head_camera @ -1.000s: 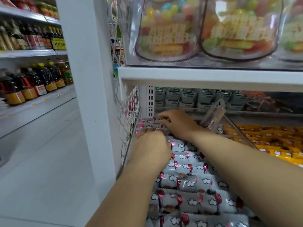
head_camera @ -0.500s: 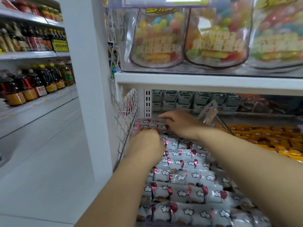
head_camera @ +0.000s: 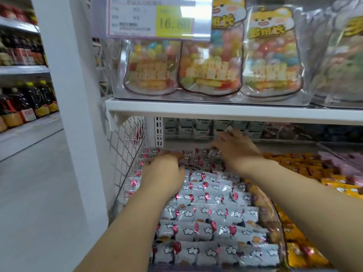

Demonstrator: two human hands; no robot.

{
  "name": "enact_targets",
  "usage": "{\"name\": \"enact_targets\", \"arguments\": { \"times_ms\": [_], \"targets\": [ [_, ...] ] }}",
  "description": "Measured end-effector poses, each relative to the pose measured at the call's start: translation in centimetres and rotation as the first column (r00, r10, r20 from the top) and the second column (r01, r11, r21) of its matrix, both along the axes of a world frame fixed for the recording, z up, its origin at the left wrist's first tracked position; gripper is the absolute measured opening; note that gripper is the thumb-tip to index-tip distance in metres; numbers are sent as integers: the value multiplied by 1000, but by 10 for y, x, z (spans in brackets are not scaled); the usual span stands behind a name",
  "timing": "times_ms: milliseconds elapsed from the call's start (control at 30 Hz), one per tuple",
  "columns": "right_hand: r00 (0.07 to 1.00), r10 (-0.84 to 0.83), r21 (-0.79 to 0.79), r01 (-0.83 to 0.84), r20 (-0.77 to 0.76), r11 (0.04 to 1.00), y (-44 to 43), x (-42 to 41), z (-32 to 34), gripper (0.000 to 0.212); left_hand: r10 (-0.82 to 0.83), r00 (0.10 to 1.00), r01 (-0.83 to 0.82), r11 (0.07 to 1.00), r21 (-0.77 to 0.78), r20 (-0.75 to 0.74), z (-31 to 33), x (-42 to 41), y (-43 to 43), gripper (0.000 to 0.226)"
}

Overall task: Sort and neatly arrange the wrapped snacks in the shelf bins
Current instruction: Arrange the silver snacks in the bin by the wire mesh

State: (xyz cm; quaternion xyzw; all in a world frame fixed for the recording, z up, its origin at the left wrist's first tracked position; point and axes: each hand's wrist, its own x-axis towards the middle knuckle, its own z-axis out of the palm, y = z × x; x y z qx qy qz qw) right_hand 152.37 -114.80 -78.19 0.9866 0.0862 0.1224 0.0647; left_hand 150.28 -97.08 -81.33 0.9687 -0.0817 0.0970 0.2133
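Note:
A shelf bin holds rows of grey-white wrapped snacks [head_camera: 208, 214] printed with clouds and red balloons, stacked in neat tiers toward the front. Both my hands reach to the bin's far end. My left hand [head_camera: 164, 173] lies knuckles up on the back-left snacks, fingers bent down among them. My right hand [head_camera: 235, 149] lies spread over the back-right snacks, fingertips on the wrappers near the rear wall. What either hand holds is hidden under it. A clear divider [head_camera: 271, 211] separates this bin from the orange-wrapped snacks [head_camera: 306, 169] to the right.
A white wire mesh panel [head_camera: 127, 154] closes the bin's left side beside a white pillar [head_camera: 78, 114]. A white shelf [head_camera: 216, 109] hangs close overhead with bags of coloured candy [head_camera: 210, 61] and a price tag [head_camera: 159, 16]. Dark bottles [head_camera: 25, 103] line shelves across the aisle.
My view has tilted upward, showing more of the candy shelf. My right hand slid further toward the bin's back; my left hand stays at the back-left snacks.

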Motion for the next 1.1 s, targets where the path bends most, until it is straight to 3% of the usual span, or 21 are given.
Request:
{"name": "enact_targets", "arguments": {
  "times_ms": [133, 267, 367, 433, 500, 600, 633, 733, 833, 900, 1000, 1100],
  "targets": [
    [995, 65, -16, -64, 77, 998, 1, -1, 1, 49, -47, 999, 49, 996, -77, 25, 5, 3, 2, 37],
    [976, 141, 111, -161, 167, 981, -5, -12, 5, 44, -87, 994, 100, 965, -241, 63, 11, 2, 4, 36],
    [924, 315, 263, -366, 217, 893, 0, -31, 3, 39, -113, 991, 131, 903, -409, 69, 16, -1, 3, 34],
    [910, 360, 390, -413, 203, 823, 3, -46, 3, 40, -116, 991, 131, 849, -511, 61, 20, -2, 3, 32],
    [912, 379, 404, -410, 159, 818, 4, -58, 2, 42, -139, 990, 82, 715, -694, -26, 23, -5, 4, 27],
    [901, 407, 389, -433, 150, 813, 3, -66, 4, 46, -212, 955, -105, 411, -906, -207, 29, -13, 9, 19],
    [897, 415, 391, -441, 154, 808, 3, -67, 5, 50, -224, 945, -139, 391, -910, -240, 29, -14, 11, 21],
    [890, 428, 402, -453, 155, 796, 2, -75, 6, 56, -243, 911, -181, 490, -852, -333, 28, -16, 16, 25],
    [882, 447, 434, -464, 147, 772, 6, -80, 6, 48, -357, 836, -217, 483, -848, -417, 32, -22, 14, 16],
    [892, 422, 479, -445, 162, 756, 10, -79, 5, 48, -391, 829, -213, 439, -873, -399, 32, -22, 13, 18],
    [950, 293, 639, -289, 103, 713, 14, -76, 7, 50, -335, 885, -227, 295, -928, -323, 33, -19, 15, 18],
    [959, 273, 825, -92, -77, 557, 16, -72, 9, 53, -251, 930, -201, 260, -944, -267, 31, -17, 16, 25]
  ]
}}
